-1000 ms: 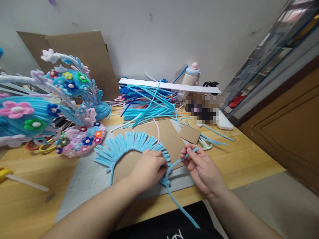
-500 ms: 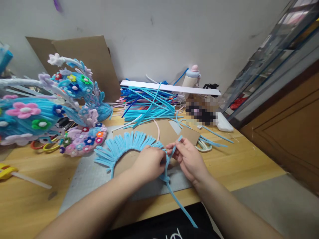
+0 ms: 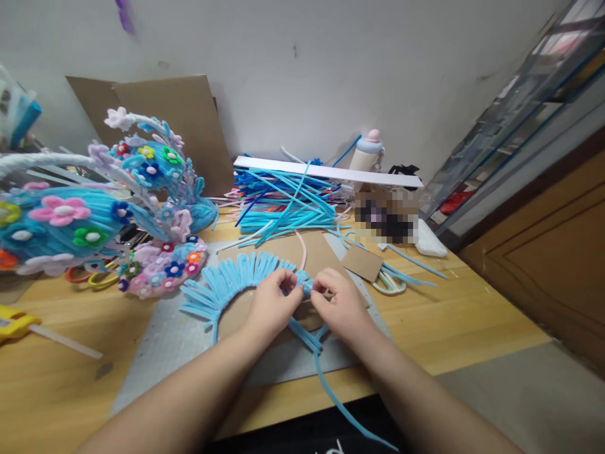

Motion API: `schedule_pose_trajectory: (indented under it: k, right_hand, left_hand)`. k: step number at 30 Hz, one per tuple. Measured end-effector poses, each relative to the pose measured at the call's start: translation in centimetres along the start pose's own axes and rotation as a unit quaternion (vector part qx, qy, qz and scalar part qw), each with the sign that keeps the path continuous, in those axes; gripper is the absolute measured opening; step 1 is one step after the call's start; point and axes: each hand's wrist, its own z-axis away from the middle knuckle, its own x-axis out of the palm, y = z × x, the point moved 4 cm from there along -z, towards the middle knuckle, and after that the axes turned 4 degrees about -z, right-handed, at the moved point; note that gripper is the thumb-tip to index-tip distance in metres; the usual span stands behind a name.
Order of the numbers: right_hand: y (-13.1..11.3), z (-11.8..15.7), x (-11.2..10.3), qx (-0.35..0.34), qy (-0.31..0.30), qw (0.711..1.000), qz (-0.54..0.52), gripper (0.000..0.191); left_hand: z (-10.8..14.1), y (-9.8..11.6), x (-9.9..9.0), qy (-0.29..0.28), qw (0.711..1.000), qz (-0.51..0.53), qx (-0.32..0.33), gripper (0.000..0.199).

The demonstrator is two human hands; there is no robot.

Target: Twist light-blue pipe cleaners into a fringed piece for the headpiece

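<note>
A curved band of light-blue pipe cleaners (image 3: 231,280), bent into a fan of upright loops, lies over brown cardboard. My left hand (image 3: 274,299) is closed, thumb and fingers pinching the band near its right end. Beside it, my right hand (image 3: 341,306) pinches a light-blue pipe cleaner against the band, and the fingertips of both hands almost meet. The exact grip between the fingers is partly hidden. Below the hands, pipe cleaner strands join in a twist, and one long tail (image 3: 331,391) runs toward my lap.
A grey cutting mat (image 3: 142,359) lies beneath the work. Behind it is a pile of blue pipe cleaners (image 3: 288,217). Flower-covered ornaments (image 3: 61,221) and a yellow glue gun (image 3: 16,325) are on the left. A bottle (image 3: 366,154) stands by the wall.
My right hand has moved left and down to the band, bringing the raised pipe cleaner end with it. My left hand has turned so its thumb shows. The view has shifted slightly.
</note>
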Motion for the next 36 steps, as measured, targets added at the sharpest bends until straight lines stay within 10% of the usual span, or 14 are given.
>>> schedule_pose_trajectory:
  k: [8,16,25,30,36]
  right_hand:
    - [0.2,0.0,0.1,0.007,-0.006,1.000,0.008,0.013]
    - [1.7,0.0,1.3,0.175,-0.020,0.934,-0.311,0.019]
    - [1.5,-0.5,1.0,0.149,-0.042,0.958,-0.240,0.020]
    - [2.0,-1.6,0.6,0.157,0.060,0.944,-0.284,0.018]
    - [3.3,-3.8,-0.9,0.199,0.211,0.831,-0.475,0.018]
  left_hand:
    - [0.4,1.0,0.0,-0.024,0.998,-0.032,0.044,0.004]
    - [0.7,1.2,0.1,-0.017,0.988,-0.118,0.095,0.004]
    - [1.3,1.9,0.5,-0.034,0.976,-0.160,0.144,0.008]
    - [1.5,2.1,0.9,-0.075,0.966,-0.185,0.168,0.009]
    - [2.1,2.3,1.3,-0.162,0.948,-0.197,0.190,0.022]
